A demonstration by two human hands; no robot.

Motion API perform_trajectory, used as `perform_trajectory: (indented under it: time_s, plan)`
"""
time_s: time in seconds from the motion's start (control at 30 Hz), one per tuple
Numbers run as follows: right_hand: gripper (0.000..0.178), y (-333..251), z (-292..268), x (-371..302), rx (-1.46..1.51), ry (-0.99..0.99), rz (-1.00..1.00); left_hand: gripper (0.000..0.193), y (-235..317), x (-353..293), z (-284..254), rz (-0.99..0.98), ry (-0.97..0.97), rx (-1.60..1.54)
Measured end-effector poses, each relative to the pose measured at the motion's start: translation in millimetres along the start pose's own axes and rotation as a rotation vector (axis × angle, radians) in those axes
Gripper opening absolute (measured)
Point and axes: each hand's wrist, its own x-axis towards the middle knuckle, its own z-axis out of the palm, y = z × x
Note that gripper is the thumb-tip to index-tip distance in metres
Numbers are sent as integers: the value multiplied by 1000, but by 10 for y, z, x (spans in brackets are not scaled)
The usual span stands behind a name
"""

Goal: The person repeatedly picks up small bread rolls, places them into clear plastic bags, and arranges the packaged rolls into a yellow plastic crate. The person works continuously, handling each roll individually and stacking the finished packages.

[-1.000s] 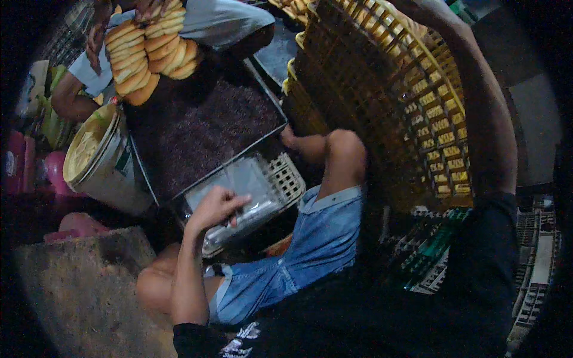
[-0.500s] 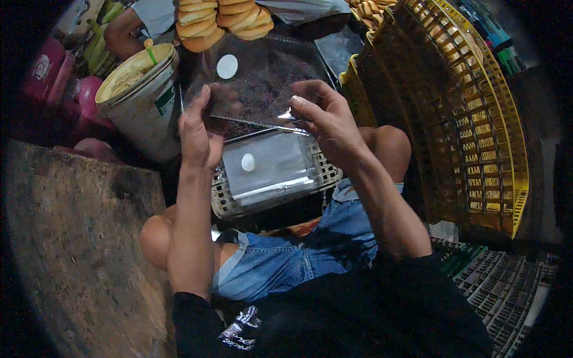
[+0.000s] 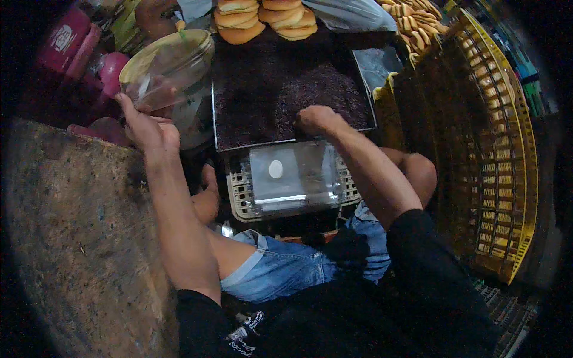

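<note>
My left hand [image 3: 150, 128], out to the left, grips a clear plastic bag [image 3: 149, 89] that hangs in front of the bucket. The bag's film is see-through and somewhat blurred. Over the near right part of a wide tray [image 3: 214, 113] my right hand [image 3: 319, 119] is closed, its curled fingertips reaching down at dark, crumbly shreds [image 3: 286, 83]. What those fingers hold is hidden. Just in front of the tray, a stack of clear plastic bags [image 3: 298, 182] with a white oval mark lies on an upturned-looking white lattice basket [image 3: 242, 200].
Stacked round buns [image 3: 239, 27] stand beyond the tray. A pale bucket [image 3: 200, 113] is left of it, near pink containers [image 3: 110, 71]. A tall yellow crate [image 3: 519, 209] rises at right, with more bread [image 3: 418, 24] behind. A worn wooden board [image 3: 83, 238] fills the left.
My left hand has carried the bag from over the tray to the left, by the bucket. My right hand has let go of the bag and lowered to the dark shreds. The view has shifted.
</note>
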Motion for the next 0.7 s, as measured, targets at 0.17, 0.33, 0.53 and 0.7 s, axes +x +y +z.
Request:
perform_trajectory:
  time_s: [0.17, 0.33, 0.53, 0.7]
  plan:
    - [24, -200, -371, -6, 41, 271, -56, 47, 90, -13, -182, -61, -8, -27]
    - [43, -856, -130, -153, 47, 74, -223, 40, 129, 4, -283, -56, -67, 6]
    - [35, -808, -289, 226, -52, 259, 34, 34, 139, -116, -442, -201, -123, -158]
    - [24, -998, -312, 175, -108, 367, -262, 24, 303, -169, -411, -80, -139, -125]
